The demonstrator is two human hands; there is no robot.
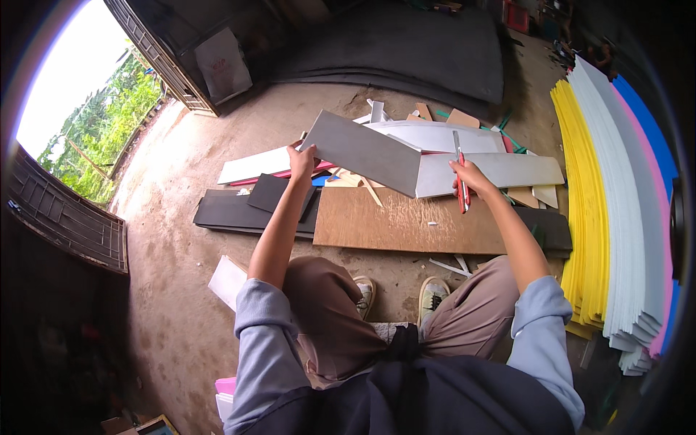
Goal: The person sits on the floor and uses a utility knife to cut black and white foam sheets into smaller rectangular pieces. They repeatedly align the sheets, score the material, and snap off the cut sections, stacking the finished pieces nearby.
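Observation:
My left hand (301, 159) grips the left end of a flat grey rectangular sheet (366, 152), which it holds up at a slant above the floor. In my right hand (470, 178) is a red utility knife (462, 192), its blade pointing away from me. A worn brown wooden board (406, 221) lies below, in front of my feet, with a small white scrap (433, 224) on it. Beyond the knife a white-grey panel (500, 171) rests on the pile, near the sheet's right edge.
Black sheets (232, 210) lie at the board's left. Offcuts and white panels (442, 136) are heaped behind it. Tall stacks of yellow sheets (580, 196) and white sheets (623, 210) stand at the right. Large black sheets (406, 54) cover the far floor. An open doorway is at the left.

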